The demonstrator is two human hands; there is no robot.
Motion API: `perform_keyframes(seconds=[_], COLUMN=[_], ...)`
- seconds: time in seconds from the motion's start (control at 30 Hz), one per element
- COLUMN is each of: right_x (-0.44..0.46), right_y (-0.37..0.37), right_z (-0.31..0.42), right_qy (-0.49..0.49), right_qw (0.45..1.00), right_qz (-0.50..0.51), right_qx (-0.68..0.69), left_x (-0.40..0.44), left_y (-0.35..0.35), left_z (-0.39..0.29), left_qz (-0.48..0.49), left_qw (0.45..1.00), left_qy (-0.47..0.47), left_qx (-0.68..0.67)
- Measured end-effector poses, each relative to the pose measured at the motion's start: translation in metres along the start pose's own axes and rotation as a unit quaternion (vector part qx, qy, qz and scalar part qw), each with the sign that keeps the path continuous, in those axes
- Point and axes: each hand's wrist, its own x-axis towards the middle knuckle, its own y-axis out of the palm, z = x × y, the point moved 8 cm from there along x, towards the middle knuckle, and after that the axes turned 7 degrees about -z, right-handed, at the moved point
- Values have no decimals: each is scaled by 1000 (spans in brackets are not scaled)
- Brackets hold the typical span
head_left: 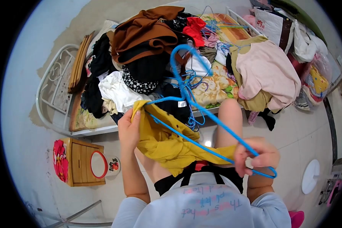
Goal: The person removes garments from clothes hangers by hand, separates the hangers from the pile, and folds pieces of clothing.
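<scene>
The grip of the left hand (128, 130) is closed on the edge of a yellow garment (159, 146), thumb uppermost, while the right hand (256, 154) has its fingers curled around the far end of a blue hanger (217, 121). The garment hangs in loose folds over the person's lap, between the two hands, and reaches close to the right one; whether those fingers pinch the cloth too cannot be told. One end of the hanger runs in under the cloth near the left hand, the other end stands bare, and the hook points away from the person. Just ahead is a bed (212, 85) with a floral surface, heaped with clothes: a brown garment (140, 36), a white garment (121, 91) nearer its edge, a red cloth (194, 31) and, to the right, a pale pink garment (268, 72) draped over a khaki one (250, 104). More blue hangers lie tangled among them. On the tiled floor (292, 133) at the left stands a wooden cabinet (81, 165), with a red-rimmed white bin (113, 166) just beside it.
</scene>
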Motion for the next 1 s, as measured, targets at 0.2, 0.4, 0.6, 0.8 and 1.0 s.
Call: perform_keyframes(seconds=[0.2,0.4,0.6,0.8,1.0], right_x=[29,70,33,60,121], right_y=[14,8,0,-15,-28], right_z=[-19,-65,-18,-23,-103], right_qy=[51,65,-97,-70,-91], right_qw=[988,992,948,872,994], right_qz=[25,35,271,385,-43], right_qx=[-141,-105,139,294,40], left_x=[-12,-38,-54,-27,-26], left_y=[34,47,-13,-12,-21], left_z=[8,-25,-126,-91,-88], left_qz=[40,65,-106,-42,-116], left_qw=[997,991,838,900,921], left_qy=[-32,22,480,356,337], left_qx=[-50,-113,239,248,158])
